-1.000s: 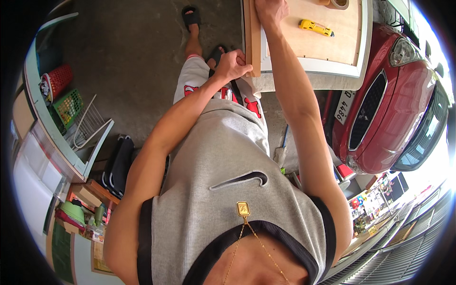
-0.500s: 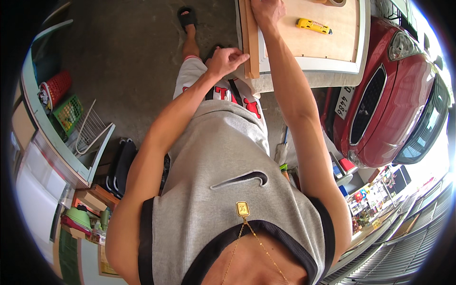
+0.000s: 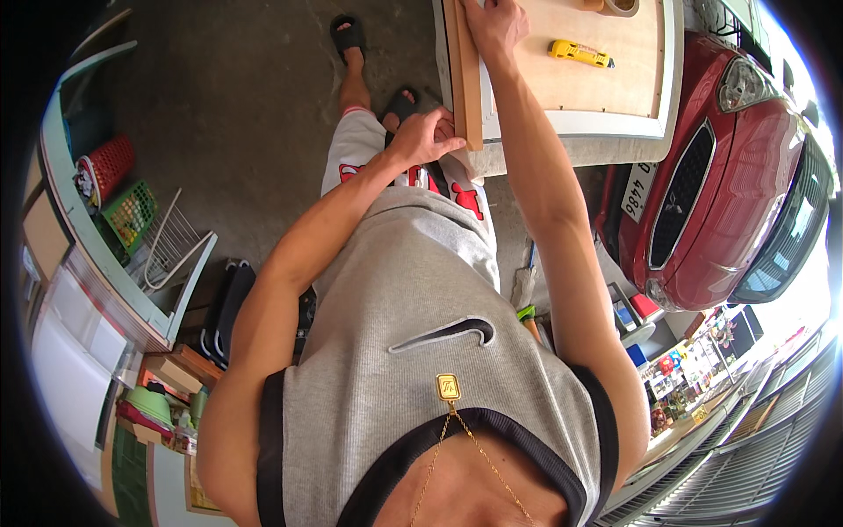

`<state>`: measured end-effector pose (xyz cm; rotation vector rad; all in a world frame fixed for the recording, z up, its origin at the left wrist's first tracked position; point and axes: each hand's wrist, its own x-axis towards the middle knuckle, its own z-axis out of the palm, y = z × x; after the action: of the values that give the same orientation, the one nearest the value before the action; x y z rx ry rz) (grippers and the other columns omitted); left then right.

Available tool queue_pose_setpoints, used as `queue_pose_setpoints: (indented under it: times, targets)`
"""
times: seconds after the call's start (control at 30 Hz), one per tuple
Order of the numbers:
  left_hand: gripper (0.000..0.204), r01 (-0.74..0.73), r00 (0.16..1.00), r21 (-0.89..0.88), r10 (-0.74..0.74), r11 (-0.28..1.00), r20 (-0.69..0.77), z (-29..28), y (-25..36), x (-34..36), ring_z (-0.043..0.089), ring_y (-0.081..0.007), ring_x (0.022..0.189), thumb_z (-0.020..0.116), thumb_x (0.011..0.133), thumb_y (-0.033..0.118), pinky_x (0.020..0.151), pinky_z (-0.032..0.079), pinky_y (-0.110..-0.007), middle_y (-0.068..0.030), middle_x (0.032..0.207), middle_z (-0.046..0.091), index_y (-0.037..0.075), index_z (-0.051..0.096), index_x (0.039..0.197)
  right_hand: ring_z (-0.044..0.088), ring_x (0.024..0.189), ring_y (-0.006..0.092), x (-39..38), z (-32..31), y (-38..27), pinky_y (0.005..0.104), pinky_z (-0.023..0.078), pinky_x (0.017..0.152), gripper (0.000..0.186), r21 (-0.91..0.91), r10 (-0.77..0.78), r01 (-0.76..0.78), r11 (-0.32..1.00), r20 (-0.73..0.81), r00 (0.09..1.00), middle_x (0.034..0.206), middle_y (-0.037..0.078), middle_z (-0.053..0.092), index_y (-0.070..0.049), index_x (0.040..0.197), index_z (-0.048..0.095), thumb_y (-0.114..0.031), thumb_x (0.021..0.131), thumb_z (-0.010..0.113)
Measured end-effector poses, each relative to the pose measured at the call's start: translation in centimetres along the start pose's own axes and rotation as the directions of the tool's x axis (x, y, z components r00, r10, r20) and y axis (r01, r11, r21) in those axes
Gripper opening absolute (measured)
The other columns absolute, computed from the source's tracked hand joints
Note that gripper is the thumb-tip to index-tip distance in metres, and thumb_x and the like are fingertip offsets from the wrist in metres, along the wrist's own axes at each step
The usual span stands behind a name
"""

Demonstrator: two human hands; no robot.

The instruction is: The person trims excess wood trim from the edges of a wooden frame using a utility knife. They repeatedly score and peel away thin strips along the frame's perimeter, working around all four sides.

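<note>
A white-edged panel (image 3: 606, 123) with a light wooden back lies on a table at the top. Along its left side runs a long brown tape strip (image 3: 472, 114). My right hand (image 3: 499, 33) is closed at the strip's upper part; its fingertips are partly cut off by the picture's top. By the strip's near end, my left hand (image 3: 421, 139) has its thumb stretched out and fingers apart, touching the edge there. A yellow box cutter (image 3: 580, 54) lies on the wooden back. A tape roll (image 3: 622, 7) shows at the top edge.
The pale table edge (image 3: 527, 158) stops just in front of my body. A red car (image 3: 702, 189) stands close on the right. To the left are a red basket (image 3: 107, 165), a green basket (image 3: 130, 211) and a wire rack (image 3: 167, 241). Black folded chairs (image 3: 230, 307) lean nearby.
My left hand has shifted slightly right and down, its thumb now at the strip's near end. That end has moved a little right and toward me. My right hand stays nearly still.
</note>
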<state>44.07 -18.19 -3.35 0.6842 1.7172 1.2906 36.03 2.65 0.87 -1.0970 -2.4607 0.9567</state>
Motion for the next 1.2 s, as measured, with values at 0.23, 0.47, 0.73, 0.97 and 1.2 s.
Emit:
queue_pose_setpoints:
  times: [0.23, 0.47, 0.73, 0.97, 1.2]
  targets:
    - [0.043, 0.134, 0.985, -0.193, -0.152, 0.972, -0.082, -4.1, 0.7, 5.3, 0.068, -0.0121, 0.073, 0.091, 0.071, 0.023, 0.071, 0.056, -0.025, -0.0065, 0.082, 0.072, -0.002, 0.067, 0.096, 0.064, 0.066, 0.0249, 0.0, 0.3, 0.1, 0.0371, 0.05, 0.07, 0.03, -0.01, -0.05, 0.049, 0.999, -0.054, 0.997, 0.066, 0.009, 0.063, -0.011, 0.099, 0.072, -0.035, 0.081, 0.076]
    - [0.051, 0.07, 0.976, 0.09, -0.049, 0.993, -0.212, -10.4, 3.6, 12.4, 0.068, -0.0082, 0.072, 0.093, 0.065, 0.032, 0.069, 0.056, -0.025, -0.0018, 0.076, 0.072, 0.003, 0.071, 0.101, 0.059, 0.062, 0.0249, 0.0, 0.1, 0.2, 0.0381, 0.043, 0.071, 0.03, 0.049, 0.042, -0.041, 0.998, -0.026, 0.999, 0.061, 0.003, 0.06, -0.014, 0.085, 0.073, -0.044, 0.083, 0.073]
    - [0.07, 0.053, 0.974, 0.168, -0.014, 0.984, -0.227, -17.3, 5.0, 20.3, 0.07, -0.0136, 0.077, 0.095, 0.055, 0.042, 0.071, 0.058, -0.029, -0.0054, 0.083, 0.074, 0.002, 0.071, 0.108, 0.057, 0.064, 0.0253, -0.1, -0.1, 0.1, 0.04, 0.043, 0.069, 0.025, 0.04, 0.033, -0.03, 0.999, -0.083, 0.996, 0.064, 0.004, 0.059, -0.013, 0.1, 0.071, -0.036, 0.095, 0.063]
    - [0.087, 0.027, 0.962, 0.198, 0.029, 0.98, -0.272, -23.3, 6.3, 27.5, 0.07, -0.0174, 0.088, 0.094, 0.06, 0.037, 0.079, 0.056, -0.03, -0.0095, 0.107, 0.072, 0.001, 0.059, 0.131, 0.051, 0.052, 0.0171, -0.2, 0.0, 0.0, 0.0341, 0.036, 0.065, 0.013, 0.014, 0.031, -0.03, 0.999, -0.11, 0.993, 0.055, -0.001, 0.05, -0.014, 0.092, 0.07, -0.027, 0.092, 0.068]
    - [0.065, -0.046, 0.991, 0.107, 0.059, 0.993, -0.122, -24.6, 6.3, 29.0, 0.072, -0.0145, 0.088, 0.09, 0.068, 0.036, 0.08, 0.057, -0.029, -0.0106, 0.1, 0.076, 0.002, 0.07, 0.119, 0.049, 0.048, 0.0158, -0.9, -0.3, -0.5, 0.033, 0.035, 0.061, 0.011, -0.023, 0.027, -0.03, 0.999, -0.121, 0.992, 0.052, -0.002, 0.048, -0.015, 0.09, 0.07, -0.025, 0.088, 0.072]
